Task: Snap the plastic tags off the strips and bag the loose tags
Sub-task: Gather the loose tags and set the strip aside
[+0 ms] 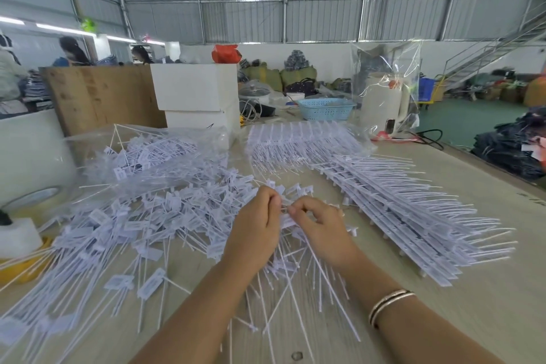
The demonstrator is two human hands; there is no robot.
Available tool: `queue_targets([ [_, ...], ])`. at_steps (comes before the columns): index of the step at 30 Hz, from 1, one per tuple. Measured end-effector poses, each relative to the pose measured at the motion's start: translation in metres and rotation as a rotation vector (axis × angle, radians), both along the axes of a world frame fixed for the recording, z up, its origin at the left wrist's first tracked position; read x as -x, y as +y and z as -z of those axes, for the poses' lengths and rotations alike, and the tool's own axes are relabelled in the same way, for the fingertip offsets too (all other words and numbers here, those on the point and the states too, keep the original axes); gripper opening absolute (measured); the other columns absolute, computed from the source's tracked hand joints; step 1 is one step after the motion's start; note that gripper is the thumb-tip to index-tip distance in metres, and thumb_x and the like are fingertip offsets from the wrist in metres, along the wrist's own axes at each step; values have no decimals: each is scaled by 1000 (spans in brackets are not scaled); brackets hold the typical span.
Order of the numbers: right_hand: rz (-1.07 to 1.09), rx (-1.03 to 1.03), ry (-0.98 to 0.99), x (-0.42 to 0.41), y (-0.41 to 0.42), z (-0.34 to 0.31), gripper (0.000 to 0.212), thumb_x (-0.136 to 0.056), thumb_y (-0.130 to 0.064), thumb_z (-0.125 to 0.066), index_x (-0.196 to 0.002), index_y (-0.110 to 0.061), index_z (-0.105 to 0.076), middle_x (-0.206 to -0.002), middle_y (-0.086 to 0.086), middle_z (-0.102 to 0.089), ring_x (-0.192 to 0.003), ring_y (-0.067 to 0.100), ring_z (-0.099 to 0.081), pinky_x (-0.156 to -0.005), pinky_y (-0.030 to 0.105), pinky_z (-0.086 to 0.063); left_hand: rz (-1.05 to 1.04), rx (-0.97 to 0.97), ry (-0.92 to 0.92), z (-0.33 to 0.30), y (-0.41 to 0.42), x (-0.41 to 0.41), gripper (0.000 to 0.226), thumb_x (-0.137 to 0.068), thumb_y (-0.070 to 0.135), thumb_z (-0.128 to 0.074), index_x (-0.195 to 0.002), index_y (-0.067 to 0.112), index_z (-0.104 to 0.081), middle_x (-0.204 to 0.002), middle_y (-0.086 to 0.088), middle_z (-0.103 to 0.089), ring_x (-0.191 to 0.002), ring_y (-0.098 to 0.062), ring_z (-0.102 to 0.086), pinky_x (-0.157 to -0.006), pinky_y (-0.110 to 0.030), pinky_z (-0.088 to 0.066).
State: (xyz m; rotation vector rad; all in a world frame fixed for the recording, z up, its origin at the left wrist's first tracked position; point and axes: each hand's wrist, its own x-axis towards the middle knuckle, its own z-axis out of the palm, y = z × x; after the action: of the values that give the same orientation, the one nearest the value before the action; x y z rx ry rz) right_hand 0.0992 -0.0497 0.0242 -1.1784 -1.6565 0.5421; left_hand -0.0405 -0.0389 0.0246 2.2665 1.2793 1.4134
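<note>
Both hands are working at table centre. The left hand [257,216] and the right hand [316,221] are meeting fingertip to fingertip, each pinching a strip [288,220] of white tags between them. Fingers are curled on both sides, thumbs pressing in. Grips are sitting close together, probably so the bend lands right on the thin joint and the tag pops off clean. I can't tell exactly which tag is under the fingertips; it's too small and partly covered.

Loose tags [141,216] are piling up to the left and toward the person, tails fanning out over the table [487,304]. That side looks like the drop zone: a snapped piece just falls away from the left hand.

Unbroken strips [399,210] are lying stacked on the right, overlapping, tails pointing outward, just beside the right hand, so feeding the next one is a short reach. More strips are sitting farther back in an open clear plastic bag [295,142].

Another clear bag [147,151] is lying at back left, already holding some tags, mouth facing the loose heap. Likely placed there for scooping in.

Judging by the pile versus the stack: roughly midway, bagging mostly not yet done.

A bracelet [390,304] is on the right wrist, clear of the work.
</note>
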Motion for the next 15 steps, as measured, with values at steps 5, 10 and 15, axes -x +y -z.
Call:
queue_targets([
  [5,5,-11,42,-2,0,1,23,-94,-22,-55,-73,-17,-59,-71,-8,-52,-74,6,-50,-96,53,-36,-138,69,225,-3,3,11,41,-98,40,-37,-60,23,-40,-49,3,-43,-47,-14,-43,-48,-30,-34],
  [10,-21,58,11,-1,-1,3,27,-95,-28,-53,-68,-32,-55,-62,-19,-48,-70,2,-45,-97,53,-33,-215,97,320,-8,4,14,45,-96,48,-35,-57,25,-38,-46,5,-42,-43,-9,-41,-45,-25,-27],
  [15,-150,189,-25,-3,-6,0,21,-88,-50,-56,-75,-36,-66,-82,-9,-69,-102,15,-58,-106,49,-29,39,103,147,-9,1,9,31,-98,35,-44,-67,33,-41,-46,7,-41,-40,-7,-36,-45,-23,-27],
])
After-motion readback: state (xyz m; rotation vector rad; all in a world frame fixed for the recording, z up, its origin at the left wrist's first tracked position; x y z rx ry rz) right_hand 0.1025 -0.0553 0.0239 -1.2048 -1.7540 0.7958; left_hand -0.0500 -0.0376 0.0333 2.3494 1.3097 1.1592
